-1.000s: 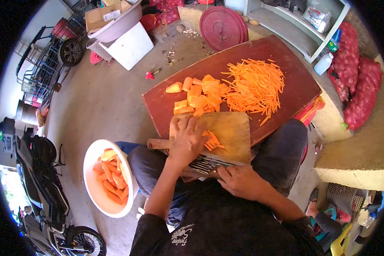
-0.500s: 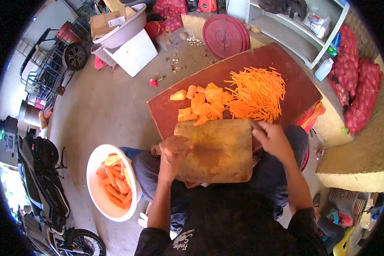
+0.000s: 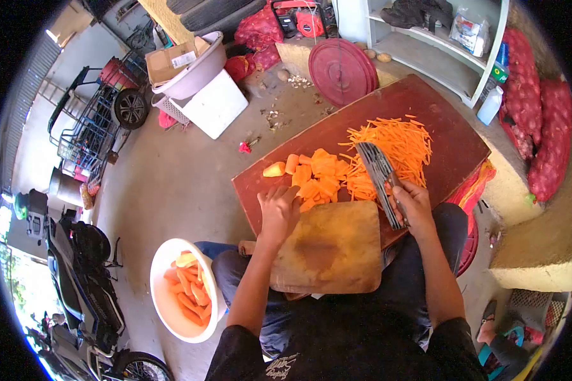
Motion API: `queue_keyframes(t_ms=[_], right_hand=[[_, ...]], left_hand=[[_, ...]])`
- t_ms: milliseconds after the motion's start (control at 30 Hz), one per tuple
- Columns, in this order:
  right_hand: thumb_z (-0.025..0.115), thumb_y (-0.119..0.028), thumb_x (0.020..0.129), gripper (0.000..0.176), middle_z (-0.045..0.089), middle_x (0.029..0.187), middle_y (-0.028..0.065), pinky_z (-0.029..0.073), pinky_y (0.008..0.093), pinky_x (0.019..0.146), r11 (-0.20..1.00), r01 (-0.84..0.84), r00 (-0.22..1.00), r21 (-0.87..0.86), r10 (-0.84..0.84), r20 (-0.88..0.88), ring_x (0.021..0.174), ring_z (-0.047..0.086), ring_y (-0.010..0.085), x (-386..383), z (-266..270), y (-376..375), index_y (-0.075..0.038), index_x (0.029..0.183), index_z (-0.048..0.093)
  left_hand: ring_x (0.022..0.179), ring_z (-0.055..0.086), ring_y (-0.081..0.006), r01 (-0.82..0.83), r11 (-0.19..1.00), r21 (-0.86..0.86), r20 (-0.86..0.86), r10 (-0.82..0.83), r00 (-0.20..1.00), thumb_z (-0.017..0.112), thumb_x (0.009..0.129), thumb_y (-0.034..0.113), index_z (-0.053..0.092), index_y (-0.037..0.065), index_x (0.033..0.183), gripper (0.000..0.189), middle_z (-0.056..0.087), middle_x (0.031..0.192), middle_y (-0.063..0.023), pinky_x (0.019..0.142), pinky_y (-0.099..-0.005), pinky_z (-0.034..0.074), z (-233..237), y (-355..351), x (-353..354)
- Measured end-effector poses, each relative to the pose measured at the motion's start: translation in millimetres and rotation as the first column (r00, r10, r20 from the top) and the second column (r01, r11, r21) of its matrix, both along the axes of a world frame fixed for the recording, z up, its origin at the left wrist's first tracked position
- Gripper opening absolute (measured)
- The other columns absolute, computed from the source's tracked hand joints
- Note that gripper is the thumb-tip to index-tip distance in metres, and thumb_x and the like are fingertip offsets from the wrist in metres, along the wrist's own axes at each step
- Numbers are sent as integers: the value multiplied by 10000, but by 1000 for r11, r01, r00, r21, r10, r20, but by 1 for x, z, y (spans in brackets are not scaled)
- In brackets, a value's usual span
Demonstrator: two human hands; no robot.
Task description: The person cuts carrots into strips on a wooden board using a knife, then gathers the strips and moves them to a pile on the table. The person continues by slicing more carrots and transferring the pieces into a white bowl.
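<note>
My right hand (image 3: pixel 415 204) is wrapped round the handle of a broad-bladed knife (image 3: pixel 378 171), held tilted above the red table beside the shredded carrot. My left hand (image 3: pixel 278 213) reaches over the near left edge of the cut carrot pieces (image 3: pixel 321 168), fingers bent and a little apart; its fingertips are partly hidden. A worn wooden cutting board (image 3: pixel 327 251) lies across my lap against the table edge, with a dark wet patch on it. Thin carrot strips (image 3: pixel 394 143) form a heap right of the pieces.
The red table (image 3: pixel 448 120) stands before me. At my left is a white tub (image 3: pixel 156 289) of peeled carrots. A shelf (image 3: pixel 426 57) and red net sacks (image 3: pixel 550 140) line the right; a motorcycle (image 3: pixel 76 273) stands far left. Another person's foot (image 3: pixel 487 330) shows at lower right.
My left hand has moved forward from the board to the carrot pieces. The knife, hardly visible before, is now raised in my right hand. The view has shifted, with the scene lower.
</note>
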State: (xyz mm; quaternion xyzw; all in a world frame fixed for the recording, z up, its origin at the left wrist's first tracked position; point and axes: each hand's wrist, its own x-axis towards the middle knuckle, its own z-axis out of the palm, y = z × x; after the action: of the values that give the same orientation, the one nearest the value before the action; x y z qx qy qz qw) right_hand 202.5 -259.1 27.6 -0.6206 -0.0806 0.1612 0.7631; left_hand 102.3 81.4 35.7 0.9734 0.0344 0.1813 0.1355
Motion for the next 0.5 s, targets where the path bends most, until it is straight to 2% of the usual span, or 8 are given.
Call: queue_keyframes(t_ms=[100, 133, 267, 333, 433, 500], right_hand=[[670, -257, 1087, 283, 625, 719, 7, 375, 245, 425, 999, -32, 999, -37, 32, -1, 465, 500, 57, -5, 11, 3, 20, 1117, 718], [676, -256, 1084, 264, 615, 731, -5, 380, 244, 433, 998, -56, 998, -34, 56, 21, 473, 504, 51, -3, 4, 2, 5, 1068, 709], [684, -277, 1074, 276, 579, 697, -30, 388, 260, 421, 989, -99, 995, -111, 101, 12, 480, 524, 63, -4, 7, 3, -47, 924, 656], [689, -281, 1071, 266, 582, 701, -30, 395, 262, 428, 987, -103, 994, -124, 106, 22, 484, 528, 66, -3, 5, 3, -43, 954, 675], [696, -291, 1066, 259, 585, 704, -31, 404, 264, 438, 984, -104, 994, -145, 108, 22, 493, 535, 70, -3, 7, 6, -38, 1009, 702], [691, -274, 1072, 249, 589, 717, -32, 404, 253, 441, 983, -112, 993, -145, 116, 21, 499, 532, 58, -1, 8, 6, -27, 1042, 711]], left_hand=[[1060, 702, -291, 36, 987, 154, 115, -54, 992, 888, 805, 266, 789, 101, 1179, 422, 761, 1021, -100, 974, -545, 436, -5, -8, 27], [1082, 706, -288, 51, 988, 145, 25, -55, 998, 921, 763, 310, 793, 103, 1152, 459, 766, 1042, -98, 974, -557, 443, -9, -7, 34], [1013, 734, -339, 66, 997, 41, -115, -61, 991, 904, 781, 296, 807, 84, 1106, 400, 777, 1031, -152, 933, -547, 502, -15, -8, 51], [948, 753, -394, 93, 996, 0, -147, -92, 985, 871, 822, 259, 818, 53, 1108, 357, 786, 1021, -198, 875, -556, 567, -17, -4, 58], [862, 740, -432, 157, 987, -42, -77, -160, 984, 847, 836, 236, 786, 24, 964, 255, 769, 927, -215, 776, -534, 582, -20, -4, 61], [800, 715, -454, 164, 986, -8, -73, -165, 984, 801, 838, 187, 741, 18, 903, 191, 745, 879, -226, 766, -553, 579, -23, -5, 62]])
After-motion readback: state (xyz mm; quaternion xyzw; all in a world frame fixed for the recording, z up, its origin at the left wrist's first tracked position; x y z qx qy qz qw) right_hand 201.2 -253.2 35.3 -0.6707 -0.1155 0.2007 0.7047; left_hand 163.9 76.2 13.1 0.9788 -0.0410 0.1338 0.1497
